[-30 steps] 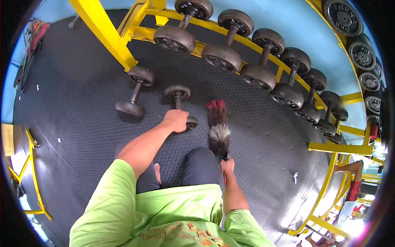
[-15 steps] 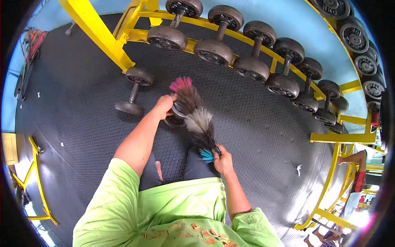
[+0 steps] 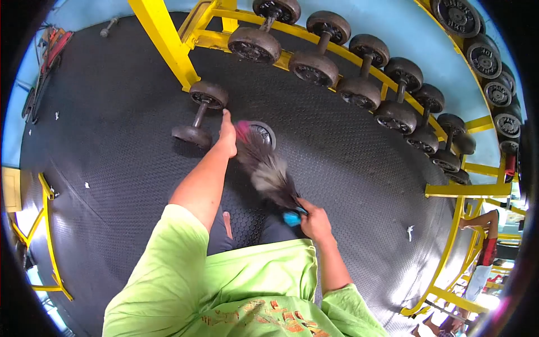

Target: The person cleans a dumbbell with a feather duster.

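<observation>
Your right hand (image 3: pixel 317 224) wraps the near end of the feather duster (image 3: pixel 269 171), apparently so its plumes reach the partly covered dumbbell (image 3: pixel 266 130) beyond that grip, while your left hand (image 3: pixel 227 139), its grip unclear, is beside the pink tip (image 3: pixel 243 130).

- Head-worn view, facing forward and steeply down over green shirt (image 3: pixel 255 275).
- Near: left hand (image 3: pixel 227 136), right hand (image 3: pixel 318 223).
- Farther: yellow rack (image 3: pixel 167 44).
- Field wide, curved.
</observation>
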The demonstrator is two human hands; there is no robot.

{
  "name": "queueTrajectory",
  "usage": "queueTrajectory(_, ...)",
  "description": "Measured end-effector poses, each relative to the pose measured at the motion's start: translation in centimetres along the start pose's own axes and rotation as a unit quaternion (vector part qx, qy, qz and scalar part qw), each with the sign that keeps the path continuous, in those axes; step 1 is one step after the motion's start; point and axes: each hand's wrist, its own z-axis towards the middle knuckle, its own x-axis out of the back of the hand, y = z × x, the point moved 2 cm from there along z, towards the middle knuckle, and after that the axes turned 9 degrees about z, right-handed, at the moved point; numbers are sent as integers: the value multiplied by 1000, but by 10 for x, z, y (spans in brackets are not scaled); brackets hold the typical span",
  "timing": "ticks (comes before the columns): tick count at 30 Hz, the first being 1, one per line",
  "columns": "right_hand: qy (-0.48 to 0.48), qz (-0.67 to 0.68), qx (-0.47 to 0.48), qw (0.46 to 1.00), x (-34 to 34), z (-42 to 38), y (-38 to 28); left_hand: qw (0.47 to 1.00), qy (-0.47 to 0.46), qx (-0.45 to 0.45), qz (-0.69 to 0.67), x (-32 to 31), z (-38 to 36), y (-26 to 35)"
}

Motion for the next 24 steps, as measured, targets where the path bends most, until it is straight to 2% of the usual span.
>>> queueTrajectory(1, 13, -8, -5, 1000, 7, -9, 7, 998, 44, 11, -32, -4, -13, 8)
queueTrajectory(2, 25, -18, -12, 999, 13, -16, 15, 997, 13, 7, -74, -11, -26, 11)
queueTrajectory(3, 83, -5, 48, 995, 10, -13, 30, 993, -17, 5, -115, -22, -50, 18)
queueTrajectory(4, 78, -7, 42, 996, 8, -8, 29, 993, -16, 13, -117, -28, -62, 17)
queueTrajectory(6, 119, 17, 25, 992, 2, 19, 15, 999, -11, -27, -47, -36, -72, 19)
queueTrajectory(8, 108, 21, 17, 994, -15, 37, 7, 998, 26, -19, -45, -34, -69, 18)
queueTrajectory(10, 57, 4, -10, 998, -20, 47, -14, 984, -145, -79, -61, -28, -50, 19)
queueTrajectory(14, 21, -36, -49, 998, -3, 18, -7, 990, -141, -20, 14, -20, -29, 13)
queueTrajectory(17, 62, -71, -66, 993, 21, -5, 18, 990, -139, -17, 17, -14, -14, 5)
queueTrajectory(19, 81, -83, -70, 991, 25, -5, 27, 985, -106, -94, 95, -8, 17, -9)
queueTrajectory(20, 124, -72, -49, 988, 28, -4, 24, 984, -112, -97, 95, -6, 26, -13)
queueTrajectory(21, 165, -63, -26, 984, 31, -2, 21, 970, -49, -156, 178, -2, 34, -15)
queueTrajectory(22, 170, -66, -24, 983, 27, 3, 17, 967, -44, -170, 185, -2, 34, -12)
queueTrajectory(24, 168, 9, 14, 986, 10, 14, 3, 960, -32, -198, 198, -1, 34, -8)
